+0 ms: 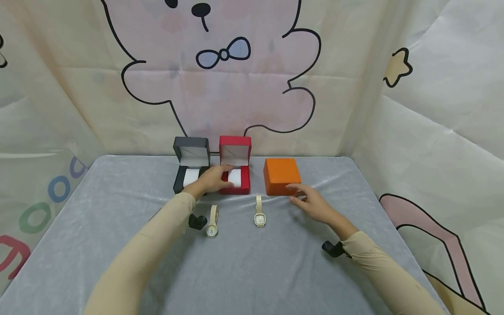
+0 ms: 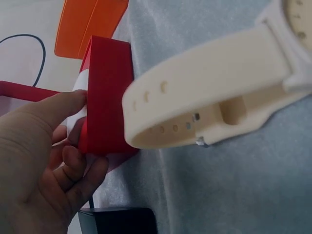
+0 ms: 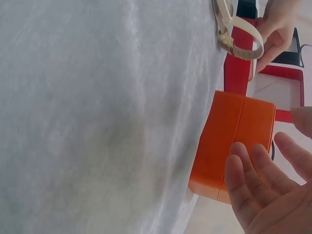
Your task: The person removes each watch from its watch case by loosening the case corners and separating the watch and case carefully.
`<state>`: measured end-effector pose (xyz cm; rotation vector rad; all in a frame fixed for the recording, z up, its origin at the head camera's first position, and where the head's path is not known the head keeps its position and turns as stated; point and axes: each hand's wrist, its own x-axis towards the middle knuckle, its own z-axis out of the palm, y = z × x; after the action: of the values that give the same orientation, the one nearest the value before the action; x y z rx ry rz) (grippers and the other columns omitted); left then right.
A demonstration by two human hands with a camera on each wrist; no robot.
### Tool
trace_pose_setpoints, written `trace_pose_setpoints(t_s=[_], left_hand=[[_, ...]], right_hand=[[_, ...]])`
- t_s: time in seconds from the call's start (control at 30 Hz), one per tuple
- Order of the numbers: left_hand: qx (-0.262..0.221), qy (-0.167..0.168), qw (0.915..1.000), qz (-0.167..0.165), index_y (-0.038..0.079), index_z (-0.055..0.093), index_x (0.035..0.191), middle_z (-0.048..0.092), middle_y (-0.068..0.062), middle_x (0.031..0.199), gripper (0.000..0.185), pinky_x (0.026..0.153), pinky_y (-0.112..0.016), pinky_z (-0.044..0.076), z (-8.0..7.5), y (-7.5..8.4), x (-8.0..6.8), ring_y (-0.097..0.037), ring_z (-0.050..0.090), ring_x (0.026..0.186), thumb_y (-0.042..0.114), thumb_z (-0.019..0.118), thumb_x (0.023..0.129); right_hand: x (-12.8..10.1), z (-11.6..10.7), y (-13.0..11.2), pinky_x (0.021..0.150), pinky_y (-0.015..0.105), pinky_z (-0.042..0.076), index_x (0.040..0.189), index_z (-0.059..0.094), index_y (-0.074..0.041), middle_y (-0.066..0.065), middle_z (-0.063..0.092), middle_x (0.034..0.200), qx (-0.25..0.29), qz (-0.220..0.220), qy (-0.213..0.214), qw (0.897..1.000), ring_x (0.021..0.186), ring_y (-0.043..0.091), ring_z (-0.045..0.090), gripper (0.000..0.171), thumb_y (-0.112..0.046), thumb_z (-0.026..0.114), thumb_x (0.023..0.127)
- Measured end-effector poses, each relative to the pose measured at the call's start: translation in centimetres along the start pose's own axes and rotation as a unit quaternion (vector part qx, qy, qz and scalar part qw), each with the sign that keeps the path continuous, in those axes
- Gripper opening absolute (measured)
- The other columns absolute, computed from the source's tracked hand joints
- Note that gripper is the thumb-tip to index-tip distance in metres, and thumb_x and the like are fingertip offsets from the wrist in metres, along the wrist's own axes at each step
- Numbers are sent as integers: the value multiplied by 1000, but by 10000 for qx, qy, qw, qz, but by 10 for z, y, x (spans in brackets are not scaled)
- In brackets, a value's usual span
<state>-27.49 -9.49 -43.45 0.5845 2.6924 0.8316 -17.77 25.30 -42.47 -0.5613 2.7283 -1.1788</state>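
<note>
My left hand [image 1: 213,178] is at the open red watch box [image 1: 245,179], and its fingers curl at the box's left side. In the left wrist view the thumb lies by the white cushion [image 2: 78,107], just behind the red front wall. My right hand [image 1: 311,203] is beside the closed orange box [image 1: 280,175], fingers loosely bent and holding nothing; whether the fingertips touch the box, I cannot tell. Two cream-strapped watches lie in front of the boxes: a round-faced watch [image 1: 212,225] and a squarer-faced watch [image 1: 260,216].
An open black watch box [image 1: 191,148] with a white cushion stands left of the red one, partly behind the left hand. All three boxes stand near the back edge of the grey cloth-covered table [image 1: 244,271]. A printed curtain [image 1: 267,105] hangs behind.
</note>
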Motion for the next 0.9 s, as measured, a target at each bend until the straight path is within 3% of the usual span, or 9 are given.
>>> trace_pose_setpoints(t_s=[0.33,0.47,0.6,0.7,0.9], left_hand=[[-223,439,9988,43,10,56,143,59,-13,145,49,111,-52,45,-5,-1,-12,-30,56,132,25,66,98],[-209,647,9976,142,10,58,141,67,-13,126,46,93,-47,53,-8,1,-13,-27,63,107,26,64,98],[-221,770,9966,211,10,56,143,68,-12,105,48,74,-37,51,-10,10,-14,-21,59,86,27,63,99],[-286,862,9955,261,12,56,143,69,-10,107,47,74,-36,51,-10,19,-16,-20,61,88,26,64,99],[-472,924,9935,469,13,58,141,69,-10,128,44,81,-40,56,-8,34,-12,-22,66,102,24,64,99]], right_hand=[[0,-6,9,92,50,57,138,56,4,27,60,136,130,-202,372,9990,113,41,65,40,-10,60,101],[1,-11,10,90,37,58,136,57,4,27,61,134,172,-235,578,9979,112,42,66,37,-9,59,102],[3,-17,14,87,22,55,135,59,3,25,63,131,237,-173,780,9965,112,41,66,35,-7,59,102],[3,-20,18,85,17,53,134,59,2,25,64,130,199,-108,918,9955,111,41,66,34,-8,58,102],[6,-25,26,81,14,51,135,59,2,26,64,130,308,-27,1177,9926,110,42,67,35,-10,59,102]])
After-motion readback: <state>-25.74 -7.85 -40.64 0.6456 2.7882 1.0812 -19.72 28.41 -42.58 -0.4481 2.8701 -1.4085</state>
